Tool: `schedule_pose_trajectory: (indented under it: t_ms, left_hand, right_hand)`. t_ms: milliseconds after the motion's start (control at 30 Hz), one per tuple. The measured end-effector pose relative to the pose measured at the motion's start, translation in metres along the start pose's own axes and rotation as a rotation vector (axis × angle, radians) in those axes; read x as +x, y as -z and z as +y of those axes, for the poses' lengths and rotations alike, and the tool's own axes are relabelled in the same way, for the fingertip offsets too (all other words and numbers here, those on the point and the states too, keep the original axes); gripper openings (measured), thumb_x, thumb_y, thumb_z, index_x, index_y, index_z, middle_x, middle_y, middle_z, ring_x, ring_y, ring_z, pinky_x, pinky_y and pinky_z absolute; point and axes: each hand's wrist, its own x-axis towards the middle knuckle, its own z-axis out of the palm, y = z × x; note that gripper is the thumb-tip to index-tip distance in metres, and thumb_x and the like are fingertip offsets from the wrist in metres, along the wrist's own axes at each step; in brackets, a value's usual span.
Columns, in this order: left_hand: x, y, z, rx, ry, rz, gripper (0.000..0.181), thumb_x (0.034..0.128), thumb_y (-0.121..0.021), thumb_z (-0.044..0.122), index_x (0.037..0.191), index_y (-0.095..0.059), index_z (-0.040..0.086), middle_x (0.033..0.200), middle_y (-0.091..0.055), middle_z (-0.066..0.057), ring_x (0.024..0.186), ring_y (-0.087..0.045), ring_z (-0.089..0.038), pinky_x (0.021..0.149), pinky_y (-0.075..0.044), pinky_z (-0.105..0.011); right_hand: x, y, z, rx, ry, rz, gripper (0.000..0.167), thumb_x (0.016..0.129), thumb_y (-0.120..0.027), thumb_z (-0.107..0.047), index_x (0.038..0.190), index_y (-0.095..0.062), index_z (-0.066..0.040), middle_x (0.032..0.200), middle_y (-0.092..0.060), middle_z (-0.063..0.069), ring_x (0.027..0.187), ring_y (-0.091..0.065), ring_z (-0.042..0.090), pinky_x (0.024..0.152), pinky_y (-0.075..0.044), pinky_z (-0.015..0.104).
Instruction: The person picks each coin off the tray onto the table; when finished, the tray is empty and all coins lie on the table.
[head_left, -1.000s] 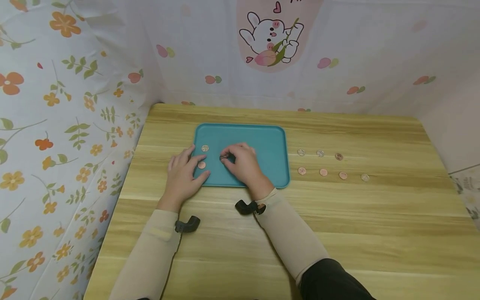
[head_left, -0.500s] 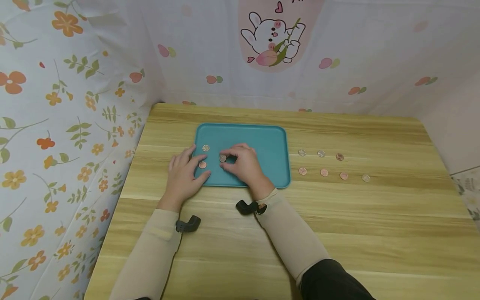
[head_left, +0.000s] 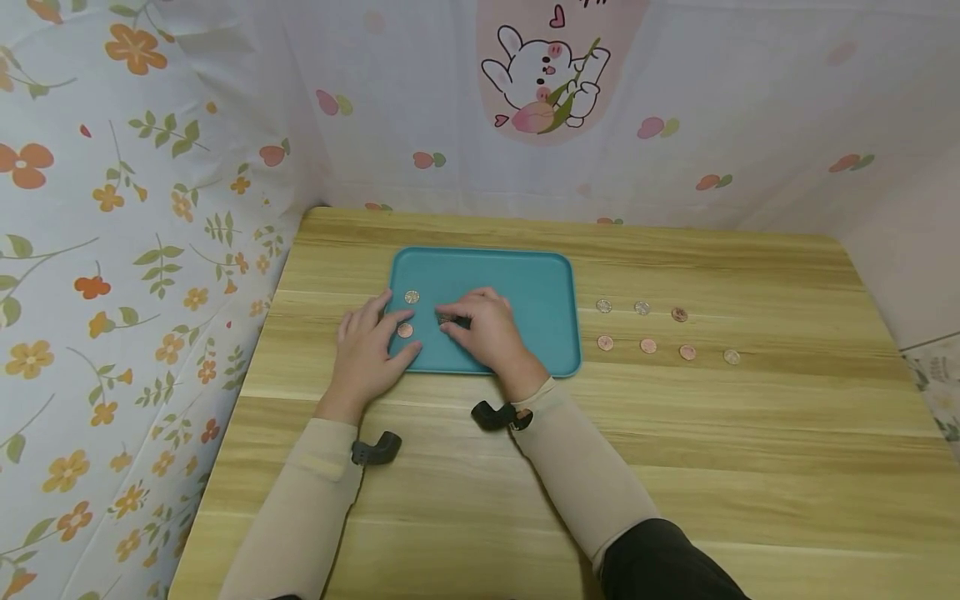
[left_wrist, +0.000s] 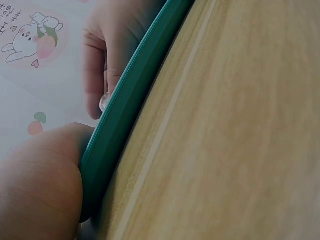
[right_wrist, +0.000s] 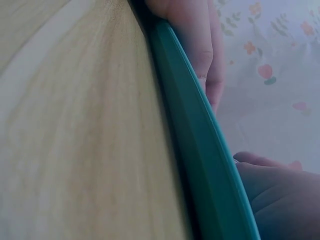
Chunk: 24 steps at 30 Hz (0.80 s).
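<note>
A teal tray [head_left: 536, 287] lies on the wooden table. My left hand [head_left: 365, 350] rests over its left rim, fingers spread and fairly straight. Between that thumb and the fingers lies a copper coin [head_left: 405, 331] on the tray, and a silvery coin [head_left: 412, 297] sits just beyond the fingertips. Over the tray, my right hand [head_left: 487, 327] pinches a small coin [left_wrist: 103, 102] between thumb and fingertips. That coin looks silvery in the left wrist view; in the head view it is dark and partly covered by the fingers. Whether it touches the tray I cannot tell.
Right of the tray, several coins lie on the table [head_left: 787, 450] in two rough rows: a far row with a brownish coin [head_left: 679, 314] at its right end, a near row ending in a silvery coin [head_left: 731, 357]. A printed cloth [head_left: 420, 75] hangs behind.
The coin in my right fingers has been tilted: its face showed half a second ago, and now it looks dark between the fingertips. My left hand stays in place.
</note>
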Motion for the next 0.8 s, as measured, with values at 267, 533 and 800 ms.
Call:
schedule_pose_trajectory:
  t_ms: [267,533,800]
  left_hand:
    - [-0.0003,-0.0004,0.0002,0.005,-0.014,0.016,0.058,0.0977,-0.070,0.044,0.145,-0.066,0.012,0.169,-0.036,-0.017,0.153,-0.034,-0.043,0.124,-0.010,-0.068]
    - [-0.0005,-0.0008,-0.0001,-0.001,-0.019,0.025,0.057,0.0972,-0.071,0.043,0.145,-0.067,0.012,0.168,-0.037,-0.017,0.153,-0.034,-0.043,0.124,-0.011,-0.068]
    - [-0.0007,-0.0001,0.0003,-0.002,-0.014,0.018,0.057,0.0974,-0.070,0.043,0.145,-0.066,0.012,0.169,-0.036,-0.017,0.153,-0.033,-0.043,0.124,-0.009,-0.068]
  right_hand:
    - [0.0004,-0.0028,0.0034,-0.094,0.057,-0.022,0.033,0.100,-0.078,-0.025,0.133,-0.078,-0.028,0.111,-0.077,0.003,0.119,-0.059,0.029,0.101,-0.042,0.054]
    - [-0.0001,-0.0022,0.0016,-0.091,0.076,0.002,0.026,0.101,-0.076,-0.021,0.126,-0.082,-0.027,0.106,-0.077,0.003,0.114,-0.061,0.029,0.097,-0.043,0.052]
    - [-0.0008,-0.0019,0.0020,-0.052,0.072,0.020,0.026,0.097,-0.082,-0.022,0.122,-0.084,-0.020,0.107,-0.078,0.003,0.115,-0.062,0.029,0.098,-0.043,0.052]
